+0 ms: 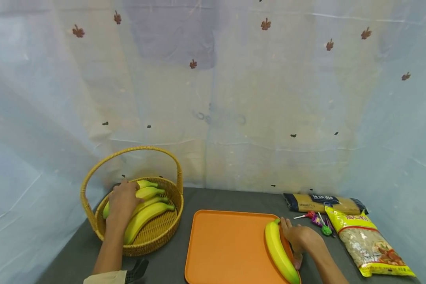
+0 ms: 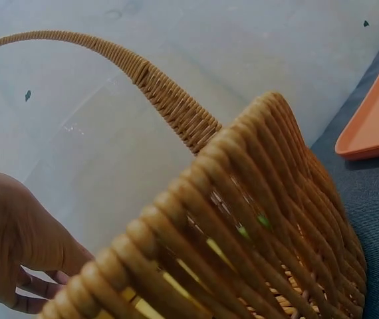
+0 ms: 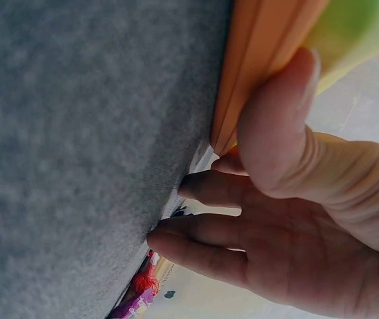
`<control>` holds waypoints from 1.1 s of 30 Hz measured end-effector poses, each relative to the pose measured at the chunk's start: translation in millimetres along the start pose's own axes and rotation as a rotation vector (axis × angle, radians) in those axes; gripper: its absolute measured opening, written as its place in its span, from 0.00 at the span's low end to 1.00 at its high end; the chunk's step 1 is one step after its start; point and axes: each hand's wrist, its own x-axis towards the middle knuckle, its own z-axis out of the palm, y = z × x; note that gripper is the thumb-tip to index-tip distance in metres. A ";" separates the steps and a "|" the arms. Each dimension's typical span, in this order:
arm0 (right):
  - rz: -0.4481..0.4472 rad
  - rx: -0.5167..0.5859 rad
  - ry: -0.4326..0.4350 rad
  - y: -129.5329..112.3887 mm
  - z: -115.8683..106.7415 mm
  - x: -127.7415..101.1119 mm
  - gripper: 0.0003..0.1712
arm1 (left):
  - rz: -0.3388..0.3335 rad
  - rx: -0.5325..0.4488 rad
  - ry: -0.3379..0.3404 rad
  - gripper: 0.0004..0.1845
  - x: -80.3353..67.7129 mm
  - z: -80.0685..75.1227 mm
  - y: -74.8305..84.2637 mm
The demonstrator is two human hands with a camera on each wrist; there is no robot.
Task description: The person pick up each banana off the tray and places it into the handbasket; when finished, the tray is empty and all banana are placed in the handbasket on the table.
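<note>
Head view: the left hand (image 1: 122,201) lies palm down on the bananas (image 1: 147,211) in the basket (image 1: 156,232), which stands near the tabletop's left edge. Its fingers are relaxed and spread over the bunch, not curled round it. The right hand (image 1: 299,238) rests at the right rim of the tray (image 1: 227,248), fingers against a single banana (image 1: 279,250) lying along that rim.

Left wrist view: the palm (image 2: 13,239) sits just beyond the basket wall (image 2: 256,219); the fingers are loosely bent.

Right wrist view: the thumb (image 3: 279,126) presses the banana (image 3: 349,26) at the tray edge (image 3: 262,66). The other fingers (image 3: 203,249) are extended and touch the tabletop (image 3: 76,146).
</note>
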 end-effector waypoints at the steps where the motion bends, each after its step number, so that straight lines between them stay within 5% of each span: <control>1: 0.000 0.000 0.002 0.2 0.2 -0.1 0.73 | 0.001 -0.002 0.002 0.26 -0.6 0.0 0.7; 10: -0.011 -0.009 0.003 0.3 -0.6 -2.3 0.72 | 0.013 0.001 0.003 0.27 -1.4 -8.4 22.8; 22: -0.003 -0.004 0.001 3.3 1.6 5.5 0.74 | 0.290 0.044 0.210 0.15 -22.5 -13.1 110.3; 27: 0.023 0.000 -0.022 4.7 1.8 9.4 0.77 | 0.441 -0.130 0.132 0.12 -31.6 3.7 151.8; 33: 0.002 0.004 0.010 1.4 2.3 2.6 0.74 | 0.771 -0.299 -0.052 0.16 -51.6 31.2 203.4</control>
